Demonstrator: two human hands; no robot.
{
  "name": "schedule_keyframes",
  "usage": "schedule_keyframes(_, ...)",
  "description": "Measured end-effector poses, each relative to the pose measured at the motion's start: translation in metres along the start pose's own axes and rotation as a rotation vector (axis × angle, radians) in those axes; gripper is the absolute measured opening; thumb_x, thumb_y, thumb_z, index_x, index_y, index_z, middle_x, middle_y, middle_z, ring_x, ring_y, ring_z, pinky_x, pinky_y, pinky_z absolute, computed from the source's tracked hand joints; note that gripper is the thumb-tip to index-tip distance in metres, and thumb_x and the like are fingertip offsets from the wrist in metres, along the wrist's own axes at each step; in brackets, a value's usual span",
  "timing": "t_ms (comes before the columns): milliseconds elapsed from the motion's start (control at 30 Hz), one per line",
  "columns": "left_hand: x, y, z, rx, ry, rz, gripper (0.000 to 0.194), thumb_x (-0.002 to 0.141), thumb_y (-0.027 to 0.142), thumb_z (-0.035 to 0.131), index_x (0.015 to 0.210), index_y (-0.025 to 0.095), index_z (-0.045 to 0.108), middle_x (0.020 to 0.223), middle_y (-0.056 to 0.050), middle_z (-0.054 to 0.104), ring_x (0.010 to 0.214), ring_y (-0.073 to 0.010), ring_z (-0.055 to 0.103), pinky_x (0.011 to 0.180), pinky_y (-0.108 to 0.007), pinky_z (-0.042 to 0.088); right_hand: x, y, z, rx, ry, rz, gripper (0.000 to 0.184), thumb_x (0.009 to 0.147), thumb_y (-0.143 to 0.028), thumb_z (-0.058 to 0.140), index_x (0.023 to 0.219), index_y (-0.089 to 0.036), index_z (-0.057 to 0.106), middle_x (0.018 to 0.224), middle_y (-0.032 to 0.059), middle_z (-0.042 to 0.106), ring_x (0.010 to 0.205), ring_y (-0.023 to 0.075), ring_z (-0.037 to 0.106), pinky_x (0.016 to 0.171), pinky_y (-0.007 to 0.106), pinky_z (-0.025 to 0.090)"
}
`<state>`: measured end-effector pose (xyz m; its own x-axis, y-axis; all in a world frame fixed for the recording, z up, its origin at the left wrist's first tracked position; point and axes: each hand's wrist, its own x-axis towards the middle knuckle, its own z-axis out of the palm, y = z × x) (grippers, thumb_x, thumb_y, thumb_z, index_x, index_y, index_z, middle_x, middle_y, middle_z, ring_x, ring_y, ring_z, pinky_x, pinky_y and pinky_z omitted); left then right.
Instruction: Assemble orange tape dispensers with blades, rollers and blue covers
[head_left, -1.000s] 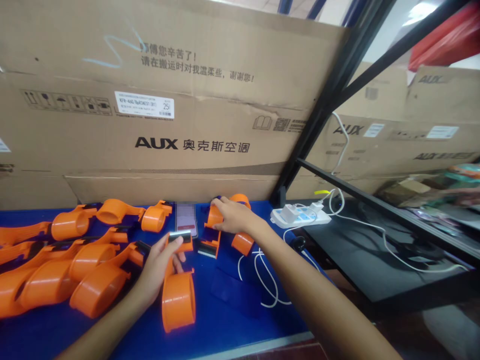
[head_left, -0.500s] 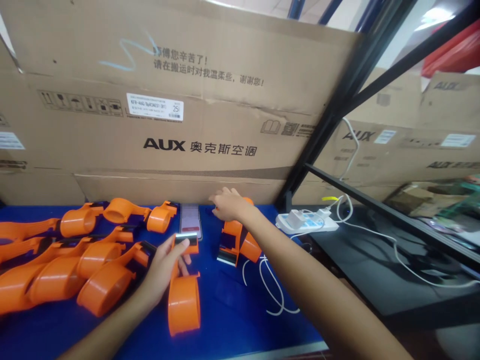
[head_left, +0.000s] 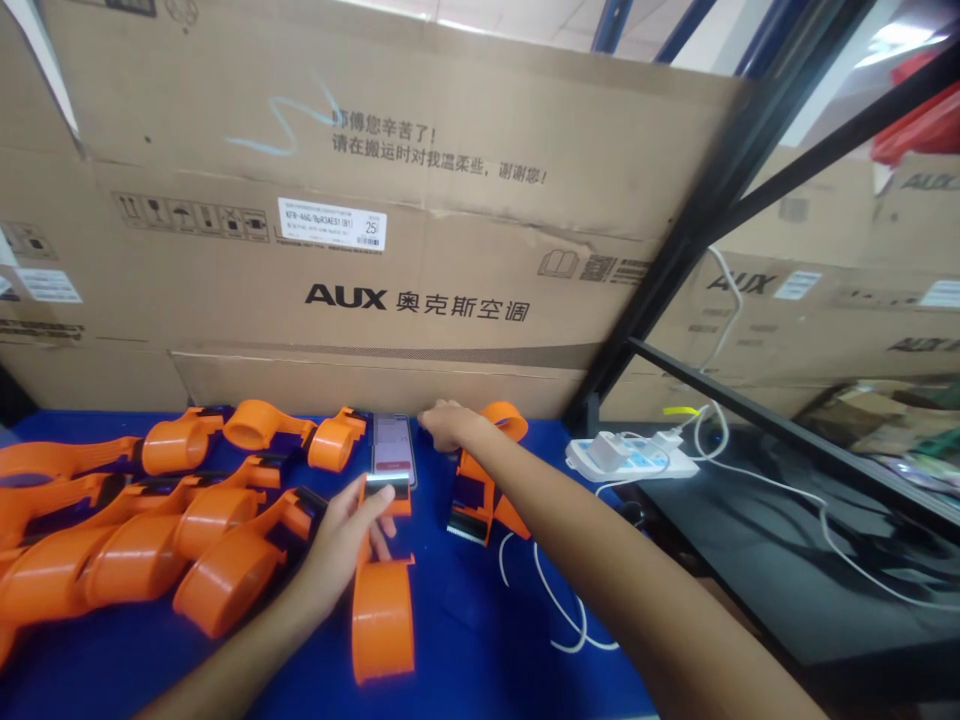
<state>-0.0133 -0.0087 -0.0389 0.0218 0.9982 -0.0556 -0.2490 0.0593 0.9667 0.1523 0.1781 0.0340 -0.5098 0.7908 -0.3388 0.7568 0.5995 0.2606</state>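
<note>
In the head view my left hand [head_left: 341,535] grips an orange tape dispenser [head_left: 382,622] by its handle, thumb on the metal-edged black head. My right hand [head_left: 444,426] reaches to the back of the blue table, against the cardboard. Its fingers are curled down, and whatever they pinch is hidden. Just left of that hand lies a phone [head_left: 393,448] with a lit screen. Below my right wrist sit more orange dispensers; one dispenser [head_left: 472,490] shows a toothed cutter, and my forearm partly covers them.
Several orange dispensers [head_left: 229,580] lie in rows on the left of the blue table [head_left: 450,640]. A big cardboard box [head_left: 420,230] stands behind. To the right are a white power strip [head_left: 637,455], loose white cables [head_left: 559,600] and a black metal frame [head_left: 697,200].
My right hand has lowered slightly at the back of the table, its fingers curling more. The view has shifted a little left. My left hand keeps its hold on the tape dispenser.
</note>
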Motion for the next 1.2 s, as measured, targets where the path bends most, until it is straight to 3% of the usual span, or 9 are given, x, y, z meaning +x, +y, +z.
schedule_keyframes(67,0.000,0.000,0.000,0.010,-0.002,0.008,0.038,0.087,0.055,0.070,0.091,0.019,0.061,0.071,0.000,0.066,0.045,-0.0116,0.059,0.043,-0.022,0.042,-0.001,0.000,0.002,0.014,0.027,-0.018,0.036,0.098,-0.035,0.068,0.129,-0.017,0.062,0.130,0.0107,0.064,0.113,0.0260,0.066,0.095,0.047,0.057)
schedule_keyframes(233,0.001,0.001,-0.001,0.013,0.005,0.007,0.038,0.087,0.055,0.070,0.091,0.019,0.060,0.070,0.001,0.065,0.045,-0.0110,0.058,0.044,-0.021,0.042,-0.003,-0.001,0.005,0.071,0.107,-0.062,0.060,0.076,-0.024,0.081,0.134,-0.022,0.064,0.122,0.0136,0.071,0.119,0.0322,0.065,0.096,0.041,0.052)
schedule_keyframes(533,0.003,0.001,-0.001,-0.027,0.038,-0.023,0.040,0.081,0.055,0.075,0.090,0.018,0.063,0.068,0.000,0.067,0.044,-0.0121,0.058,0.042,-0.022,0.042,-0.011,-0.002,0.005,0.111,0.178,-0.088,0.050,0.075,-0.030,0.078,0.124,-0.024,0.068,0.114,0.0107,0.074,0.110,0.0298,0.067,0.088,0.036,0.051)
schedule_keyframes(700,0.004,0.003,-0.001,-0.030,0.049,0.007,0.039,0.083,0.054,0.074,0.091,0.018,0.063,0.068,0.001,0.066,0.044,-0.0115,0.058,0.042,-0.022,0.043,-0.022,-0.004,-0.004,0.146,0.249,-0.068,0.022,0.074,-0.023,0.075,0.096,-0.022,0.074,0.099,0.0096,0.076,0.105,0.0298,0.068,0.088,0.035,0.047)
schedule_keyframes(800,0.004,0.006,0.000,-0.078,0.088,0.000,0.040,0.081,0.054,0.076,0.090,0.018,0.064,0.067,0.001,0.066,0.044,-0.0114,0.058,0.043,-0.022,0.044,-0.039,-0.005,-0.012,0.209,0.354,-0.019,0.016,0.081,-0.022,0.069,0.097,-0.020,0.072,0.096,0.0114,0.076,0.095,0.0294,0.070,0.080,0.035,0.047)
schedule_keyframes(933,0.005,0.009,0.000,-0.172,0.145,-0.043,0.043,0.075,0.054,0.080,0.090,0.018,0.062,0.065,0.002,0.066,0.042,-0.0109,0.056,0.042,-0.021,0.044,-0.073,-0.018,-0.015,0.352,0.523,0.013,0.024,0.100,-0.038,0.051,0.107,-0.021,0.066,0.096,0.0066,0.075,0.083,0.0209,0.069,0.070,0.029,0.047)
schedule_keyframes(967,0.004,0.010,0.001,-0.186,0.154,-0.051,0.043,0.075,0.054,0.080,0.091,0.018,0.062,0.065,0.002,0.066,0.042,-0.0108,0.056,0.042,-0.021,0.044,-0.083,-0.025,-0.012,0.414,0.574,0.012,0.028,0.103,-0.042,0.047,0.106,-0.022,0.065,0.092,0.0045,0.074,0.078,0.0182,0.068,0.068,0.028,0.047)
schedule_keyframes(1067,0.002,0.014,0.002,-0.205,0.162,-0.065,0.044,0.076,0.053,0.080,0.096,0.018,0.063,0.065,0.002,0.066,0.042,-0.0113,0.056,0.043,-0.022,0.045,-0.107,-0.050,0.003,0.833,0.824,-0.008,0.029,0.098,-0.049,0.059,0.090,-0.021,0.064,0.069,-0.0012,0.066,0.059,0.0149,0.058,0.056,0.026,0.043)
schedule_keyframes(1200,-0.002,0.020,0.005,-0.208,0.159,-0.067,0.043,0.076,0.053,0.079,0.095,0.017,0.065,0.065,0.001,0.066,0.042,-0.0119,0.057,0.042,-0.023,0.046,-0.122,-0.082,0.026,1.034,0.909,-0.088,0.029,0.100,-0.044,0.059,0.086,-0.021,0.069,0.063,-0.0014,0.061,0.056,0.0145,0.055,0.052,0.026,0.043)
